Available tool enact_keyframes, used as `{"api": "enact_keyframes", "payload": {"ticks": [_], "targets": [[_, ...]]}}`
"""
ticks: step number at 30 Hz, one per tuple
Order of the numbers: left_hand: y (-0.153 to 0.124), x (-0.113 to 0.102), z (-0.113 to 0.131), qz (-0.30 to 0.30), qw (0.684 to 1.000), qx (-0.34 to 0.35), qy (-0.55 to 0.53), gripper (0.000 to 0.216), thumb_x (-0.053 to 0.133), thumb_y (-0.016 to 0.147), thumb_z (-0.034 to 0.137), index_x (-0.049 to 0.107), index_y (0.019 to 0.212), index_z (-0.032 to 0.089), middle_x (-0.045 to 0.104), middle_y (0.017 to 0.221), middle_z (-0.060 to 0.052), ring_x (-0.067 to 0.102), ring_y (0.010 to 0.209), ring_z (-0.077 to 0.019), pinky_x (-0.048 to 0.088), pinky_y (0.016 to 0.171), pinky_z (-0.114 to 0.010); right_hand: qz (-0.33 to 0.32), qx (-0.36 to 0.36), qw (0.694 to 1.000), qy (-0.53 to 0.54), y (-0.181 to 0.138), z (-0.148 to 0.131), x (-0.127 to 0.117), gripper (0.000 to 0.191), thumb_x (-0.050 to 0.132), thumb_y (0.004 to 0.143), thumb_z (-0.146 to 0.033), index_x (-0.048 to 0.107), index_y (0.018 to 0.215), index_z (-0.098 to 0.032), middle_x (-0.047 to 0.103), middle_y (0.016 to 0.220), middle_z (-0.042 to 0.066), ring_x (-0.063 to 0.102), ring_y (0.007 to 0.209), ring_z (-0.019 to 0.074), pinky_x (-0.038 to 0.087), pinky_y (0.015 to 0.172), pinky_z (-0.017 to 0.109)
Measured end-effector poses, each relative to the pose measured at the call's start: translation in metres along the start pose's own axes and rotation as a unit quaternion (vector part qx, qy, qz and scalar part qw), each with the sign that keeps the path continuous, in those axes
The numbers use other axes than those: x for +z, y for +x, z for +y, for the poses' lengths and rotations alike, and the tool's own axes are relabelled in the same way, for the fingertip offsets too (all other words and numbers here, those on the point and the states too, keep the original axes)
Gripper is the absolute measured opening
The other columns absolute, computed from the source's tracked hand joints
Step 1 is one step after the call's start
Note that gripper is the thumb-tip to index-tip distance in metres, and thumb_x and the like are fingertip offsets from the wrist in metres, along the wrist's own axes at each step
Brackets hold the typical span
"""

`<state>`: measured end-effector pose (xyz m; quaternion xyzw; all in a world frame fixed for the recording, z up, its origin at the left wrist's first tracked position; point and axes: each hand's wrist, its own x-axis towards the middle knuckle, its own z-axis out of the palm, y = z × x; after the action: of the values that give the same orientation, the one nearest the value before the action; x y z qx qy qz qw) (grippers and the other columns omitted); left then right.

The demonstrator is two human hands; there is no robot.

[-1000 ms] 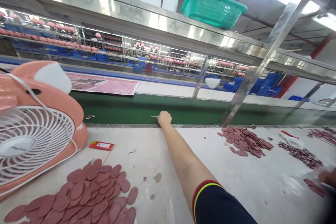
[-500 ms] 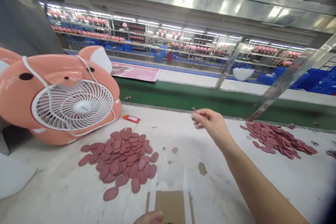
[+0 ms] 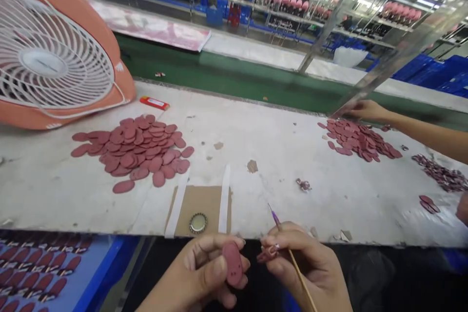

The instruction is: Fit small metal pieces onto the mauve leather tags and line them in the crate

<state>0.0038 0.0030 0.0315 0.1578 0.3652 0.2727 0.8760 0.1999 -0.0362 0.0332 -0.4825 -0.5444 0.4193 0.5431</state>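
Observation:
My left hand (image 3: 204, 265) is closed on a flat maroon oval piece (image 3: 233, 264) with a few small holes near its lower end. Just beside it, my right hand (image 3: 307, 265) pinches a small crumpled maroon and white piece (image 3: 268, 252). The same hand also holds a thin tool (image 3: 276, 219) with a wooden shaft, a purple section and a fine dark tip, pointing up and away. Both hands are in front of the table's near edge, close together but apart. A ridged metal bottle cap (image 3: 198, 223) rests on a cardboard piece (image 3: 201, 200) with white strips.
A pile of maroon ovals (image 3: 142, 148) lies left, another (image 3: 361, 139) right, where a co-worker's hand (image 3: 365, 109) reaches in. Small crumpled pieces (image 3: 444, 173) heap at far right. An orange fan (image 3: 124, 78) stands left. A blue tray (image 3: 98, 273) holds rows of pieces below.
My right hand has come back from the table's far side to beside my left hand. The view has tilted down. A co-worker's hand now shows at the right pile.

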Motion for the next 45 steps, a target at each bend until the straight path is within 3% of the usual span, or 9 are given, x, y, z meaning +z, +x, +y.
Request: {"api": "enact_keyframes", "payload": {"ticks": [4,14,25,30,45], "targets": [[-0.004,0.000,-0.005,0.008,1.000,-0.019,0.008,0.035,0.091,0.060,0.041,0.079,0.086,0.020,0.071,0.073,-0.002,0.064,0.067,-0.0118,0.049,0.056,-0.018,-0.008,-0.021,0.998,-0.062,-0.006,-0.006,0.001,0.010,0.072,0.094,-0.025,0.072,0.104,-0.027,0.069,0.088,0.000,0.066,0.079,0.0122,0.054,0.073,0.017],[-0.001,-0.019,-0.017,-0.040,0.998,-0.033,0.046,0.031,0.085,0.070,0.042,0.080,0.090,0.018,0.070,0.068,-0.001,0.062,0.061,-0.0087,0.050,0.054,-0.013,-0.047,-0.011,0.996,-0.072,-0.014,-0.019,0.015,0.017,0.074,0.091,-0.013,0.070,0.105,-0.022,0.072,0.091,-0.002,0.067,0.077,0.0104,0.053,0.073,0.016],[-0.002,-0.021,-0.015,-0.019,0.999,-0.032,0.025,0.032,0.088,0.064,0.042,0.080,0.083,0.017,0.069,0.066,-0.001,0.063,0.060,-0.0089,0.052,0.052,-0.013,-0.076,0.024,0.991,-0.106,-0.011,-0.018,0.016,0.014,0.075,0.091,-0.015,0.069,0.101,-0.024,0.070,0.087,-0.005,0.067,0.075,0.0086,0.052,0.071,0.015],[-0.003,-0.019,-0.013,0.002,0.999,-0.042,0.017,0.035,0.090,0.062,0.041,0.079,0.084,0.016,0.070,0.066,-0.001,0.064,0.060,-0.0093,0.052,0.052,-0.014,-0.089,0.011,0.989,-0.117,-0.008,-0.020,0.016,0.014,0.074,0.092,-0.015,0.069,0.102,-0.022,0.071,0.090,-0.004,0.068,0.078,0.0089,0.053,0.073,0.016],[-0.001,-0.024,-0.018,-0.014,0.998,-0.055,-0.008,0.027,0.088,0.065,0.038,0.079,0.079,0.018,0.066,0.062,0.001,0.061,0.057,-0.0071,0.050,0.052,-0.012,-0.110,-0.016,0.983,-0.146,-0.005,-0.019,0.017,0.016,0.072,0.090,-0.008,0.068,0.101,-0.019,0.072,0.091,-0.002,0.069,0.078,0.0097,0.055,0.074,0.014]]}}
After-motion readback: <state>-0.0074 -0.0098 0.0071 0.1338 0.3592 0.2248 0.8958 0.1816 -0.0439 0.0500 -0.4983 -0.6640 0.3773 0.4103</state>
